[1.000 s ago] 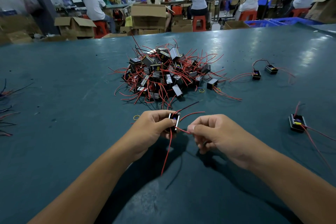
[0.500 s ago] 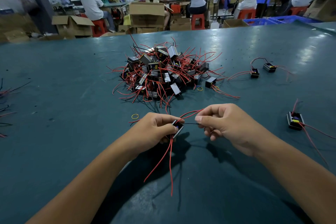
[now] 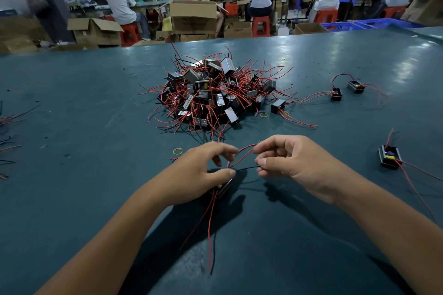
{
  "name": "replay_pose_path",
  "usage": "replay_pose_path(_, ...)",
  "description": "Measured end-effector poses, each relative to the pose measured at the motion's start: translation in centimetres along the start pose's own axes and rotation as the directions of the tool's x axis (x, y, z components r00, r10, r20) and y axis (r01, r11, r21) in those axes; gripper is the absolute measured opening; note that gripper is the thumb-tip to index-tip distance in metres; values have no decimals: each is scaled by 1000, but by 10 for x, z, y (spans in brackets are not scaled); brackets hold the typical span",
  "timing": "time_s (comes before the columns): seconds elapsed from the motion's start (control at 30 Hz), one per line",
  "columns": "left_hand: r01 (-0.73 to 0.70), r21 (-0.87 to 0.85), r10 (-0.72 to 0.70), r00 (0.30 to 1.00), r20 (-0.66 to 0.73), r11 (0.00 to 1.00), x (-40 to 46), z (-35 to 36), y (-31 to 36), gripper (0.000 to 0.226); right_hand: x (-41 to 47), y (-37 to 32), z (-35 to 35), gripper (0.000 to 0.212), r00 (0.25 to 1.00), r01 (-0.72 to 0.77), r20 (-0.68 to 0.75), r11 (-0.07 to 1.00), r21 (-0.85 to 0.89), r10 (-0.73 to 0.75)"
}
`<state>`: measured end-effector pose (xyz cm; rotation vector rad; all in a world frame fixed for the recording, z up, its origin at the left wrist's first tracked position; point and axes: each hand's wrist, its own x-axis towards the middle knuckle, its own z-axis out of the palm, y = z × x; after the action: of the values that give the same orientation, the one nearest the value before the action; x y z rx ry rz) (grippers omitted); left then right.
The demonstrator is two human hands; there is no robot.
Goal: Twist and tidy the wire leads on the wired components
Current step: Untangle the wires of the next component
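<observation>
My left hand [image 3: 201, 172] holds a small black wired component [image 3: 224, 189] low over the green table, thumb pressed on its top. Most of the component is hidden under my fingers. Red and black leads [image 3: 211, 227] hang from it toward me. My right hand [image 3: 290, 163] pinches a red lead [image 3: 244, 153] and a thin black lead [image 3: 247, 168] that run from the component across the gap between my hands. A big pile of the same components [image 3: 215, 96] with tangled red wires lies just beyond my hands.
Loose components lie to the right: one [image 3: 389, 157] near my right forearm, a pair [image 3: 347, 90] farther back, one [image 3: 278, 106] by the pile. Yellow rubber bands [image 3: 177, 150] lie on the table. Wire ends [image 3: 7, 122] show at the left edge. People work at benches behind.
My left hand has lowered and tilted the component toward the table. My right hand has slid farther right along the red and black leads, drawing them out.
</observation>
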<state>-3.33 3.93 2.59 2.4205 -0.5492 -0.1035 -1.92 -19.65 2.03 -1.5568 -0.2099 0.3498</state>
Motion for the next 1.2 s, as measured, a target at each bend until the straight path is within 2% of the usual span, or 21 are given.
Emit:
replay_pose_path(0.1, -33, -41, 28, 994, -105, 999, 0, 16, 12, 42, 0, 2, 3, 19, 1000, 2, 19, 1000, -3, -2)
replay_pose_path(0.17, -41, -92, 23, 981, -194, 995, 1, 26, 17, 36, 1, 3, 1, 19, 1000, 1, 17, 1000, -2, -1)
replay_pose_path(0.23, -47, -73, 29, 971, -236, 996, 2, 31, 18, 28, 2, 3, -2, 19, 1000, -1, -3, 1000, 9, 1)
replay_pose_path(0.4, -72, 59, 84, 968, -236, 996, 2, 37, 16, 1, 4, 2, -8, 16, 1000, -10, -14, 1000, -6, 10)
replay_pose_path(0.7, -22, 46, 30, 983, -180, 999, 2, 36, 15, 3, 3, -2, -17, 16, 999, -21, -29, 998, -65, 20)
replay_pose_path(0.83, -4, -13, 2, 985, -172, 1000, 2, 34, 15, 4, 3, -5, -18, 6, 996, -72, -56, 991, -111, 66)
replay_pose_path(0.97, 12, -2, -13, 987, -157, 1000, 2, 34, 16, 3, 1, -7, -17, 23, 994, -112, -23, 968, -226, 110)
replay_pose_path(1.2, -9, 28, 14, 985, -171, 1000, 2, 34, 16, 4, 0, -6, -12, 19, 997, -80, -38, 944, -320, 71)
